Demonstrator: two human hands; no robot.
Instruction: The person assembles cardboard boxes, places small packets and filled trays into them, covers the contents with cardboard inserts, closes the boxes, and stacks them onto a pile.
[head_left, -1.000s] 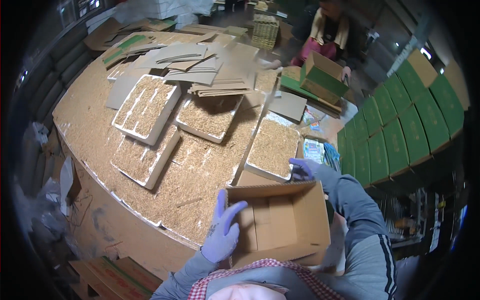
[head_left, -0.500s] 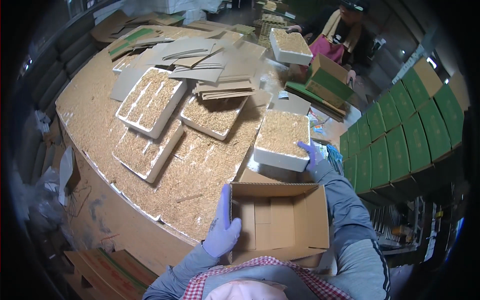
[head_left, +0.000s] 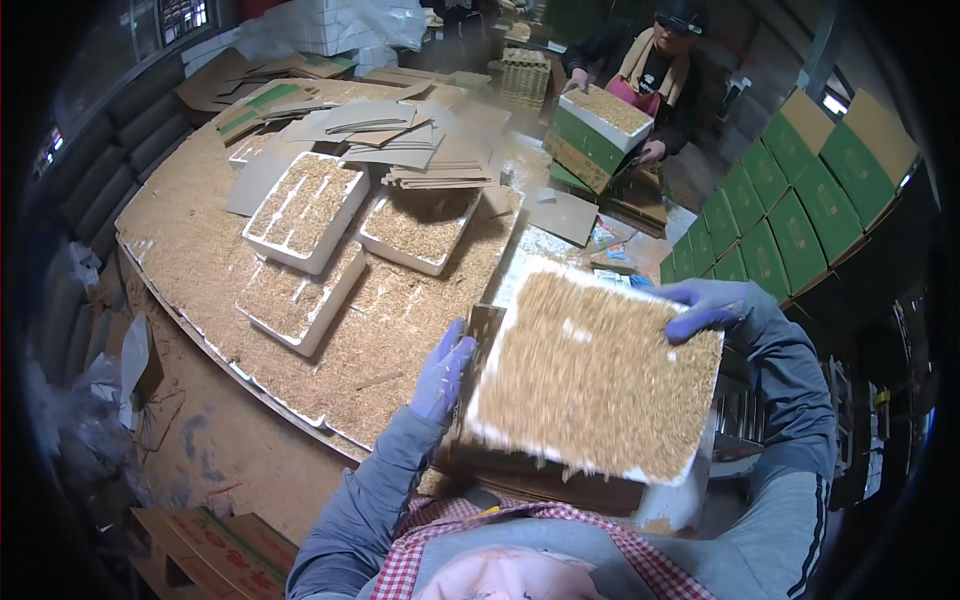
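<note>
1. We noted a white tray point(head_left: 498, 350), full of tan husks point(head_left: 600, 385), held over a brown box point(head_left: 485, 325) and hiding most of its inside.
2. Right hand point(head_left: 705, 305) grasped the tray's far right rim; left hand point(head_left: 443, 375) lay at the box's left side, grip unclear to us.
3. Tray contents motion-blurred, roughly level, pale flecks showing.
4. Three husk-filled trays point(head_left: 335, 225) sat well apart on the table point(head_left: 325, 425).
5. Husk-strewn tabletop spread between them and our left hand; green boxes point(head_left: 790, 190) stood rightward.

White rectangular tray point(head_left: 492, 433), full of tan flakes point(head_left: 600, 375), motion-blurred, perhaps slightly tilted, above a brown cardboard box point(head_left: 486, 322)
</note>
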